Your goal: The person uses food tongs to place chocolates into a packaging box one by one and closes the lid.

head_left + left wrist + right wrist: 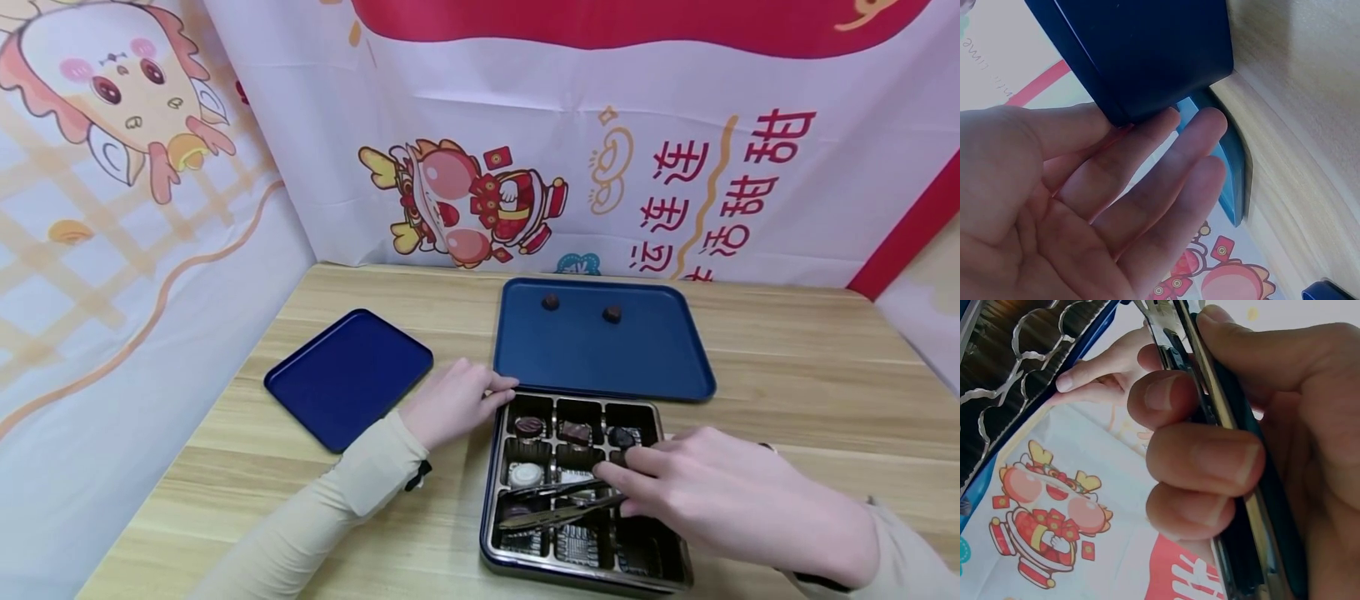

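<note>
In the head view, my right hand (697, 492) grips dark metal tongs (551, 516) above a divided chocolate box (489, 508). The tong tips stand apart over the box's lower left compartments, with a dark chocolate partly hidden beneath them. In the right wrist view, several fingers curl round the tongs (1235, 406). My left hand (453, 404) touches the box's far left corner with nearly straight fingers; the left wrist view shows thumb and index finger at that corner (1147, 62). Among the chocolates inside are a white one (526, 475), a brown square one (575, 432) and a dark one (529, 427).
A blue tray (600, 358) behind the box bears two small chocolates, one left (551, 302) and one right (612, 314). A smaller dark blue tray (348, 375) lies left on the wooden table (247, 483). Printed cloth (480, 100) hangs behind.
</note>
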`<state>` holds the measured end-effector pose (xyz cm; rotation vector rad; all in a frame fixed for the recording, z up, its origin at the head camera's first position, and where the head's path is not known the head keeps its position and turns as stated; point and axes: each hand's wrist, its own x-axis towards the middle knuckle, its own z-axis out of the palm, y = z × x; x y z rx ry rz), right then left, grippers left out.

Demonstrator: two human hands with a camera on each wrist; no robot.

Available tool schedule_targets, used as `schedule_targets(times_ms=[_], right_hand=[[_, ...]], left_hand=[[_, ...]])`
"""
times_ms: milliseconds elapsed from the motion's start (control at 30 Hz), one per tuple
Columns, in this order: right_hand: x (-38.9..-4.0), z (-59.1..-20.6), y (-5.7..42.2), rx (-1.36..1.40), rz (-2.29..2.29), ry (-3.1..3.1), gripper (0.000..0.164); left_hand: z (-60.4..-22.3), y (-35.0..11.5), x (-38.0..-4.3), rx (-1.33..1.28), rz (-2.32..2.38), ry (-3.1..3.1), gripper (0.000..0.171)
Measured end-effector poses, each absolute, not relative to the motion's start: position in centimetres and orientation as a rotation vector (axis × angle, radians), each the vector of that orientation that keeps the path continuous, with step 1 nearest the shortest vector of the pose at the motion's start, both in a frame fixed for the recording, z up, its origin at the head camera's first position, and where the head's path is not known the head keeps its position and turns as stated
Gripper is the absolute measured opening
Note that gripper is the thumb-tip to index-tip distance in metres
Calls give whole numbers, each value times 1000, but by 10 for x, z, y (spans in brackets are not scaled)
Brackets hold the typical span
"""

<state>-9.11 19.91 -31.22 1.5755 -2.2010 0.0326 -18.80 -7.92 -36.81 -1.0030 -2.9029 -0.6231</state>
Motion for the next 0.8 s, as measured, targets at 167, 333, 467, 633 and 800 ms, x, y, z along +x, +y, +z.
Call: schedule_targets(times_ms=[167,333,467,633,800], right_hand=[[-92,-316,198,1576,33,-2210,40],[-93,-317,198,1606,35,-2228,30],[-94,-316,200,1623,72,-2281,28],[-99,-311,205,1595,149,-2358,32],[-108,-304,215,1536,246,-2355,31]], left_hand=[[-368,-79,-188,-1007,-628,-2916,25],[-367,-79,-188,-1009,-634,-2920,25],[-367,-80,-189,-1021,-643,-2906,25],[-367,-80,-189,-1034,-642,-2892,24],[-368,-80,-190,-1038,-643,-2885,24]])
